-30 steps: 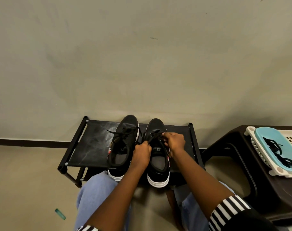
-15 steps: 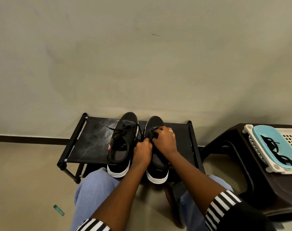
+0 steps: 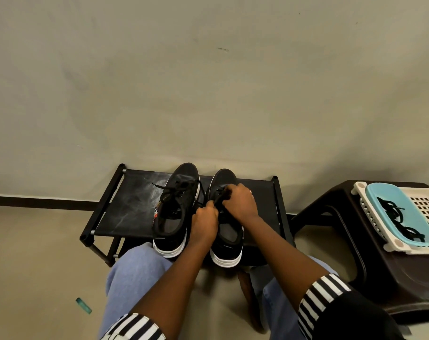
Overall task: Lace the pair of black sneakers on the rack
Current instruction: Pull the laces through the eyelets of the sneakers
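Note:
Two black sneakers with white soles stand side by side on the black rack point(image 3: 125, 212), toes toward the wall. The left sneaker point(image 3: 176, 209) is laced, with loose lace ends point(image 3: 167, 190) over its tongue. Over the right sneaker point(image 3: 227, 244) both hands meet at the eyelets. My left hand point(image 3: 205, 223) pinches the black lace point(image 3: 217, 201) near the tongue. My right hand point(image 3: 238, 201) grips the same lace a little farther up, its fingers curled over the eyelets. The hands hide most of that shoe's lacing.
A dark brown plastic stool point(image 3: 370, 253) stands at the right, carrying a white basket point(image 3: 424, 209) with a light blue lid point(image 3: 390, 207) and black laces point(image 3: 399, 217) on it. A small teal object point(image 3: 83, 306) lies on the floor at the left. The wall rises right behind the rack.
My right hand has moved left and toward the toe, closing in on my left hand over the right sneaker's eyelets. The left sneaker has not moved.

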